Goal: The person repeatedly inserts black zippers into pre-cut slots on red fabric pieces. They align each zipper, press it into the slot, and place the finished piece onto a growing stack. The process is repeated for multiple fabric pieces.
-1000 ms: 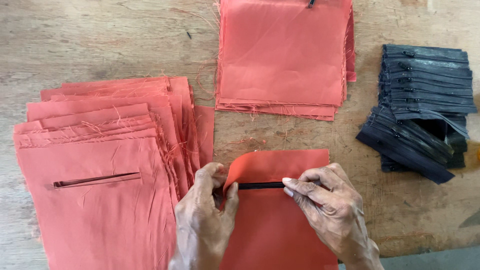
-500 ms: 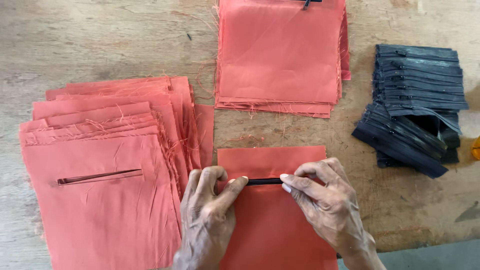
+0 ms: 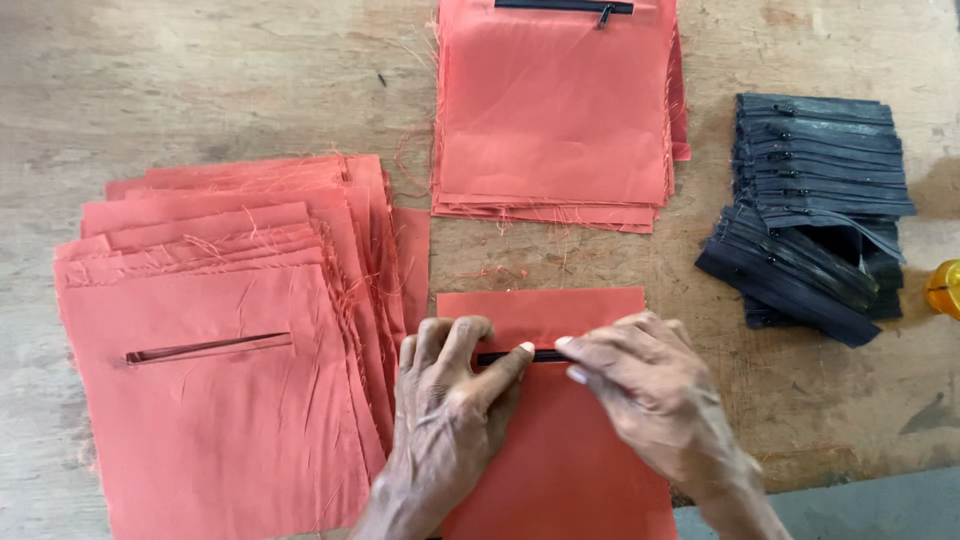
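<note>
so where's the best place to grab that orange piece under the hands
Probably the far edge of the orange fabric piece: it lies flat on the wooden table, bare beyond the left hand and right hand. Come from above, pinching the right far corner, away from the neighbouring stack.

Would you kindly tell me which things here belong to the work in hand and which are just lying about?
In hand:
left hand
right hand
orange fabric piece
black zipper

Lying about:
slit fabric stack
zippered fabric stack
black zipper pile
yellow object

Left hand (image 3: 450, 420), right hand (image 3: 650, 400): bare, veined, no sleeves, short nails.
</note>
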Motion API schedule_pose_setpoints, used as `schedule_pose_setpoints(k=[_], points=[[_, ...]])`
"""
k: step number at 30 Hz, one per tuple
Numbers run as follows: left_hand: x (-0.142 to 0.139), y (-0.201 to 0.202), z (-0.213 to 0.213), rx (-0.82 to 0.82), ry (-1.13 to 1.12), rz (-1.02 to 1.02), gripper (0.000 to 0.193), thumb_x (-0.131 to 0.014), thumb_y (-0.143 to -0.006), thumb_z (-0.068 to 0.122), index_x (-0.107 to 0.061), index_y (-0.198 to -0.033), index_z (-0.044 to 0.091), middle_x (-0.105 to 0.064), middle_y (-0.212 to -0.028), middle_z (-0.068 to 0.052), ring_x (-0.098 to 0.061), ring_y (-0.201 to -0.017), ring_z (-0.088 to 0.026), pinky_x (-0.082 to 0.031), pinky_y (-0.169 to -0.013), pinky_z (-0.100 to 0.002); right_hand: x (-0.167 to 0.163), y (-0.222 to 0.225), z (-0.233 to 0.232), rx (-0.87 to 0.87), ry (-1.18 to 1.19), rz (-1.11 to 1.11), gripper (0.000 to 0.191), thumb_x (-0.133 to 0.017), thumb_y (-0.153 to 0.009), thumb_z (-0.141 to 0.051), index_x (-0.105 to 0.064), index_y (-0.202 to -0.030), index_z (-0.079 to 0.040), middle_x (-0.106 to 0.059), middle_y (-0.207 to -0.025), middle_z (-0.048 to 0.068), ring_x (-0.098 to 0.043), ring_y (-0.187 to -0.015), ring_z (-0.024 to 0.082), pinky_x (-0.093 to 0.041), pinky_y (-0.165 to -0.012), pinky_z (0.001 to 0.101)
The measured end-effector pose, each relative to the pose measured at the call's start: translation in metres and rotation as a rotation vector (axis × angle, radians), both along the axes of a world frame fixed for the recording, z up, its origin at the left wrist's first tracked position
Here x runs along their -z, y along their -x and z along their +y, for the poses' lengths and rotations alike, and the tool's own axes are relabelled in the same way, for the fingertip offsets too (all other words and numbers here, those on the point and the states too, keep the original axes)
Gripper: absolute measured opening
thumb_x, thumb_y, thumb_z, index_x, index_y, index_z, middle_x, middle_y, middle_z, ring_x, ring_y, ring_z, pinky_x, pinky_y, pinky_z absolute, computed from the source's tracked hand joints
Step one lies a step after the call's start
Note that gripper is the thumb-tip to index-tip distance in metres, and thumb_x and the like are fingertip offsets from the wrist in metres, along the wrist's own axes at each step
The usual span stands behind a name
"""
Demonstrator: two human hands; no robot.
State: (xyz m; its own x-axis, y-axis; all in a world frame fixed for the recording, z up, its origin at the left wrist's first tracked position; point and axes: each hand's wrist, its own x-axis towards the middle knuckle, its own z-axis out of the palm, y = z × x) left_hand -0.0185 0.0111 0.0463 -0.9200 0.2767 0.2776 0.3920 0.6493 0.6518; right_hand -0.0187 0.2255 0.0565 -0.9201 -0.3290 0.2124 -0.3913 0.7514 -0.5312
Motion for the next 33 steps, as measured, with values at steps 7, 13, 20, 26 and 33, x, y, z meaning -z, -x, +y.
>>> schedule_pose_setpoints(k=[7, 13, 20, 26, 33], points=[[-0.004, 0.001, 0.010, 0.038, 0.022, -0.033, 0.042, -0.077, -0.065, 0.002, -0.079, -0.106, 0.010, -0.062, -0.112, -0.011, -0.055, -0.107, -0.032, -0.044, -0.088, -0.045, -0.006, -0.004, 0.007, 0.107, 0.056, -0.122, 0.033, -0.082, -0.076, -0.007, -0.080, -0.107, -0.018, -0.067, -0.098, -0.001, -0.060, -0.090, 0.019, -0.055, -0.077, 0.0306], [0.003, 0.006, 0.029, 0.132, -0.012, -0.062, 0.045, -0.073, -0.067, -0.003, -0.078, -0.110, 0.008, -0.062, -0.111, -0.012, -0.055, -0.107, -0.032, -0.044, -0.087, -0.045, 0.002, -0.007, 0.013, 0.152, 0.051, -0.054, 0.033, -0.082, -0.078, -0.008, -0.080, -0.108, -0.021, -0.065, -0.102, -0.001, -0.061, -0.094, 0.018, -0.056, -0.079, 0.0288], [0.002, 0.005, 0.041, 0.123, -0.017, -0.068, 0.042, -0.073, -0.068, 0.001, -0.078, -0.110, 0.009, -0.063, -0.107, -0.009, -0.056, -0.104, -0.030, -0.044, -0.085, -0.044, 0.007, -0.003, 0.028, 0.082, -0.027, 0.018, 0.034, -0.084, -0.074, -0.012, -0.081, -0.106, -0.022, -0.063, -0.101, -0.001, -0.057, -0.092, 0.020, -0.052, -0.081, 0.0351], [-0.001, 0.006, 0.027, 0.025, 0.008, 0.034, 0.026, -0.079, -0.074, 0.013, -0.081, -0.099, 0.016, -0.062, -0.101, -0.006, -0.055, -0.102, -0.030, -0.042, -0.084, -0.043, 0.008, -0.005, 0.039, 0.123, 0.021, 0.008, 0.031, -0.086, -0.074, -0.014, -0.082, -0.103, -0.024, -0.061, -0.100, 0.000, -0.056, -0.089, 0.019, -0.051, -0.078, 0.0322], [-0.003, -0.003, -0.012, -0.198, 0.092, 0.037, 0.017, -0.085, -0.072, 0.019, -0.082, -0.089, 0.021, -0.060, -0.090, 0.001, -0.054, -0.091, -0.025, -0.038, -0.076, -0.042, 0.005, -0.009, 0.042, 0.166, 0.001, 0.012, 0.030, -0.086, -0.074, -0.014, -0.082, -0.102, -0.022, -0.062, -0.099, 0.000, -0.058, -0.090, 0.018, -0.053, -0.077, 0.0323]])
